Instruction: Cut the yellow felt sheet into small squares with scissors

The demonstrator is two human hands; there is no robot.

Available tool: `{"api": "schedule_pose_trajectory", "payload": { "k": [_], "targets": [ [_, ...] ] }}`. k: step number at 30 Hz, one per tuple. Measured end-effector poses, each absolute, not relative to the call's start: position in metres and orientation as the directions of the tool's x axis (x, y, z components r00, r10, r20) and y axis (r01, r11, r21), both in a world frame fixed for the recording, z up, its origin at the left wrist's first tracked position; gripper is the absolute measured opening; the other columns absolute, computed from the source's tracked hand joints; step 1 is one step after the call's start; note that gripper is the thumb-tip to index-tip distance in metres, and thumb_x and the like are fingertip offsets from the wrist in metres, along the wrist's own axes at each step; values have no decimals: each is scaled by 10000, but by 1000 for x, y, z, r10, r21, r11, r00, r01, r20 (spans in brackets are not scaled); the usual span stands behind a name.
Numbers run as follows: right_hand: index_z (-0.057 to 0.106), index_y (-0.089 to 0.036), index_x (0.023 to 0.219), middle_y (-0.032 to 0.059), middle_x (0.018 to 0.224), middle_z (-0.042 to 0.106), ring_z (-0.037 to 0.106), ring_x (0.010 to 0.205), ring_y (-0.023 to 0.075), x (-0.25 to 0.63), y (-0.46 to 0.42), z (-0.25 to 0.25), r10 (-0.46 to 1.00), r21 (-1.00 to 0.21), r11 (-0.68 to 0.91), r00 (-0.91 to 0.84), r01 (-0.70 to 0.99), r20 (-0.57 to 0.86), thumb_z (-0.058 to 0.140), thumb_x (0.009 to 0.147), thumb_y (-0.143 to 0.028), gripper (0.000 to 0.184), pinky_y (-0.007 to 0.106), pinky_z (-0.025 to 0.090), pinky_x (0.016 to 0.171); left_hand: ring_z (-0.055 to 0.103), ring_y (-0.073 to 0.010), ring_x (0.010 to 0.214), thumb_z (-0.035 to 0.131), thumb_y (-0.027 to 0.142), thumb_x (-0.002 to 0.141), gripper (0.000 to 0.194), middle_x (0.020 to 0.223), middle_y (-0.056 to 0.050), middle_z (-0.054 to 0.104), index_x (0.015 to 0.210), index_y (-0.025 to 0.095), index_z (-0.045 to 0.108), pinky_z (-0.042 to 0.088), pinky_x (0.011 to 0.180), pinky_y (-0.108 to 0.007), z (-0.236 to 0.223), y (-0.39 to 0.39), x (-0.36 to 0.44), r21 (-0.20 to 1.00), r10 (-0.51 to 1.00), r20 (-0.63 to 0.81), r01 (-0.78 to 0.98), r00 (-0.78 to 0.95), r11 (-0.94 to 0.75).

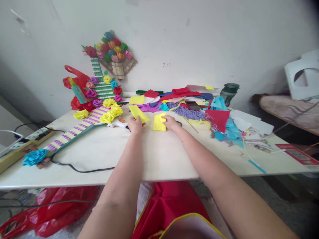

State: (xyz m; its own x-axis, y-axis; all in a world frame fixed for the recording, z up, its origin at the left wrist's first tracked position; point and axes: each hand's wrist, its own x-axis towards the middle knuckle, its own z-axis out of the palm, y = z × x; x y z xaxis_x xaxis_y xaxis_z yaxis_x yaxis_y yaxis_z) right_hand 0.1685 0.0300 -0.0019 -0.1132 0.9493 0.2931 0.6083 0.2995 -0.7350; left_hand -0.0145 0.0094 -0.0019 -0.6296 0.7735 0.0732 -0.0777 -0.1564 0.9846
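Both my arms reach across a pale table (159, 159). My left hand (135, 125) is closed on the near end of a yellow paper strip (138, 113) that slants up and to the left. My right hand (170, 122) rests on the right edge of a second yellow paper piece (159, 122) lying flat on the table, fingers curled against it. A white glue gun (117, 124) lies just left of my left hand, with its black cord (79, 168) trailing over the table.
A long green craft board with paper roses (99, 99) runs from the left edge to the wall. Coloured paper scraps and purple yarn (191, 109) crowd the back and right. A power strip (27, 141) sits far left, a dark bottle (229, 93) at the back.
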Motion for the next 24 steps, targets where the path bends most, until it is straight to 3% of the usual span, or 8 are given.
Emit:
{"api": "schedule_pose_trajectory", "payload": {
  "k": [4, 10, 17, 24],
  "targets": [
    [638, -124, 1077, 116, 1119, 619, 573, 1034, 205, 169, 30, -2, 951, -726, 289, -100, 623, 293, 600, 623, -62, 460, 338, 402, 946, 624, -176, 523, 556, 231, 718, 132, 748, -87, 620, 801, 130, 579, 507, 429, -270, -4, 11, -15, 993, 787, 75, -28, -612, -116],
    [638, -200, 1084, 57, 1057, 656, 585, 1013, 201, 168, 33, -9, 945, -768, 304, -74, 564, 319, 614, 606, -60, 499, 367, 403, 941, 618, -182, 509, 558, 243, 716, 131, 749, -86, 623, 794, 140, 577, 500, 422, -282, -3, 10, -13, 993, 792, 70, -32, -606, -113],
    [592, -198, 1176, 74, 1105, 634, 522, 1082, 227, 168, 27, -8, 917, -514, 358, -189, 779, 352, 580, 706, -114, 477, 345, 395, 941, 625, -202, 524, 572, 220, 703, 113, 733, -89, 608, 780, 137, 570, 509, 452, -311, -2, 10, -13, 984, 796, 74, -85, -600, -156],
    [535, -191, 1240, 95, 1174, 583, 483, 1053, 256, 170, 21, -9, 901, -314, 371, -257, 874, 351, 517, 790, -204, 450, 363, 366, 926, 591, -160, 437, 540, 242, 730, 121, 782, -82, 621, 808, 151, 550, 489, 410, -277, -1, 10, -13, 994, 805, 68, -26, -590, -103]
  ]
}}
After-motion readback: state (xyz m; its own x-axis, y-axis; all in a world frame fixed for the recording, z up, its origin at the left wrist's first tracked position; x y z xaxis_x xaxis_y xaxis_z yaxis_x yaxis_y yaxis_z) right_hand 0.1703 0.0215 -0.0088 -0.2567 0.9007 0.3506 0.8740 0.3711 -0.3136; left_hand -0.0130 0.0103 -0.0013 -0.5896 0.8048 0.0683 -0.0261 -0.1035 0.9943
